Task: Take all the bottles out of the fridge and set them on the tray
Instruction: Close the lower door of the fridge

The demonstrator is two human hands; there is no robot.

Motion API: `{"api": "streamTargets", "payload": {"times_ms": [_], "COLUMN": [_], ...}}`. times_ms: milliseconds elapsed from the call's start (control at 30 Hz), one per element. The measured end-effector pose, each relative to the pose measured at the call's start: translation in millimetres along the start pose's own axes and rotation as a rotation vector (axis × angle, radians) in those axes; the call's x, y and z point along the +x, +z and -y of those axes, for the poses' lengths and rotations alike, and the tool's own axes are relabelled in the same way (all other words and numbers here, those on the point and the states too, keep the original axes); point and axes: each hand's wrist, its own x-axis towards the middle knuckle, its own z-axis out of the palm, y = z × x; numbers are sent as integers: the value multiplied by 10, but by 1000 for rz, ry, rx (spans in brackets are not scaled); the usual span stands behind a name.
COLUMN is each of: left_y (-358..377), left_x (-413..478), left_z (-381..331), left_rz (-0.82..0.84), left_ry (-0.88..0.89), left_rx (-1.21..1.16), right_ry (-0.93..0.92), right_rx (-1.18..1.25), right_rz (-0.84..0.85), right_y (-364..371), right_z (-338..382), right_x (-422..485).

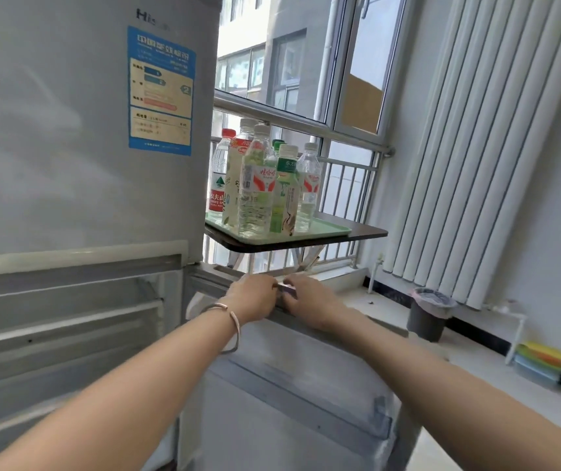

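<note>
1. While both arms reach forward, left hand [255, 297] and right hand [309, 302] sit side by side on the top edge of the open lower fridge door [292, 385], fingers curled over it.
2. Small purple-ish item between the two hands, blurred; cannot tell which hand grips it or what it is.
3. Left wrist wears a thin bracelet [229, 316].
4. Bottles [262, 185] stand upright, clustered close together on the green tray [326, 231]: clear water ones, a red-label one, green-label ones.
5. Tray rests on a dark small table [360, 234] by the window [306, 62], right of the fridge [68, 130].
6. Lower compartment shelves [61, 321] visible at left, no bottles seen there.
7. Grey bin [430, 314] on floor near radiator [486, 147].
</note>
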Motion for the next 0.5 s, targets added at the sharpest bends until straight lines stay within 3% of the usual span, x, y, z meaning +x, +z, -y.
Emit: {"api": "streamTargets", "payload": {"times_ms": [200,300,500], "left_y": [161,80,-26], "left_x": [-400,-535,-865], "left_z": [38,129,349], "left_rz": [-12,-24,-10], "left_ry": [44,48,8], "left_rx": [13,-7,-21], "right_ry": [32,4,-75], "right_rx": [-213,-159,-50], "right_rz": [114,146,48], "right_y": [53,-64,-209], "right_z": [121,306,586], "right_x": [-287,-303,-347]}}
